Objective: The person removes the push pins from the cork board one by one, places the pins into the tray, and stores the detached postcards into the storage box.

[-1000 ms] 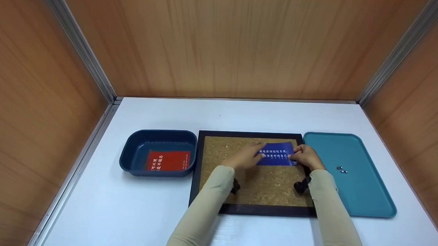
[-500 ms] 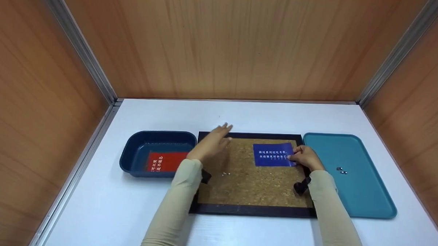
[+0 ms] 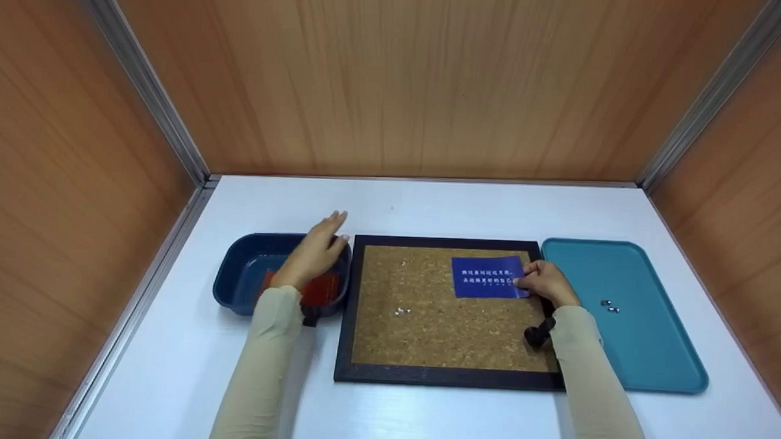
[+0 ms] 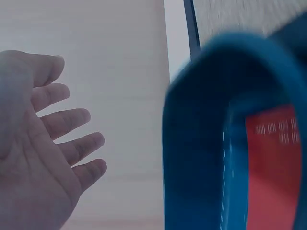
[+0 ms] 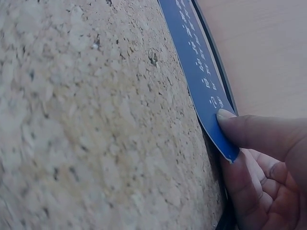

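My right hand (image 3: 549, 283) pinches the right end of a blue card (image 3: 482, 277) with white lettering, which lies over the upper right of a cork board (image 3: 451, 342) in a black frame. In the right wrist view the thumb presses on the card's face, with fingers beneath its edge. Over the dark blue bin (image 3: 231, 276) is my left hand (image 3: 310, 259), fingers extended and holding nothing. The left wrist view shows its spread fingers (image 4: 72, 120) apart from the bin's wall. A red card (image 4: 273, 167) with white print lies inside the bin, partly hidden by the hand in the head view.
Small shiny metallic pieces (image 3: 401, 311) sit on the left part of the cork. A teal tray (image 3: 659, 346) right of the board bears a few more shiny pieces (image 3: 609, 306). Wooden panels (image 3: 428, 84) rise behind and beside the white table (image 3: 422, 422).
My left hand has let go of the blue card's left side and moved left across the board to the bin. The right hand and the card have stayed nearly still.
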Motion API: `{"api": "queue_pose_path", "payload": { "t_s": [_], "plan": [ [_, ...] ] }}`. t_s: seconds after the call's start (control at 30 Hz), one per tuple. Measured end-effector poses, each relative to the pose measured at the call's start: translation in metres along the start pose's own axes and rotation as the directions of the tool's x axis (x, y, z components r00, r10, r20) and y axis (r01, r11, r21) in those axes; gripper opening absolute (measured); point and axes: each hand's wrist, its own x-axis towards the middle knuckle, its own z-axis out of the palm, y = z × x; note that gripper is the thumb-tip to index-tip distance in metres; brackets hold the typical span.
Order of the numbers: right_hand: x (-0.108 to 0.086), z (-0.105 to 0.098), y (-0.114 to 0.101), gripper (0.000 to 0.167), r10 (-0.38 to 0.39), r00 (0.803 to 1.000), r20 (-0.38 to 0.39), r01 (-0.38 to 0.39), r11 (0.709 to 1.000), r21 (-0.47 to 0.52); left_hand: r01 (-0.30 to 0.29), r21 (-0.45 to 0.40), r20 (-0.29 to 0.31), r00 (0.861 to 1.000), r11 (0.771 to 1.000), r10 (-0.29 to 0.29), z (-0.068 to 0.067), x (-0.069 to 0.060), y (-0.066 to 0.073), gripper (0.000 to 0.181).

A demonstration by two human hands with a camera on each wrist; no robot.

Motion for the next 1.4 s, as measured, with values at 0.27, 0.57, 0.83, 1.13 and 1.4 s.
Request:
{"api": "queue_pose_path", "payload": {
  "t_s": [0.27, 0.57, 0.83, 1.13, 1.4],
  "plan": [
    [-0.001, 0.001, 0.001, 0.041, 0.0, 1.0, -0.002, 0.0, 1.0, -0.005, 0.104, 0.008, -0.009, 0.995, 0.995, -0.104, -0.029, -0.022, -0.04, 0.055],
    [0.0, 0.001, 0.0, 0.041, -0.001, 1.0, 0.001, 0.001, 1.0, -0.011, 0.133, 0.013, -0.078, 0.988, 0.991, -0.132, -0.049, -0.044, -0.077, 0.057],
    [0.001, 0.001, 0.001, 0.038, 0.003, 1.0, -0.004, -0.003, 1.0, 0.005, 0.22, 0.036, -0.141, 0.967, 0.975, -0.213, -0.058, -0.063, -0.109, 0.057],
    [0.0, 0.001, 0.003, 0.038, -0.01, 1.0, -0.011, 0.01, 1.0, 0.009, 0.307, -0.029, -0.144, 0.94, 0.951, -0.308, -0.058, -0.077, -0.13, 0.061],
    [-0.002, 0.0, 0.003, 0.042, -0.018, 1.0, -0.005, 0.018, 1.0, -0.008, 0.332, -0.081, -0.16, 0.926, 0.94, -0.341, -0.05, -0.081, -0.143, 0.064]
  ]
}}
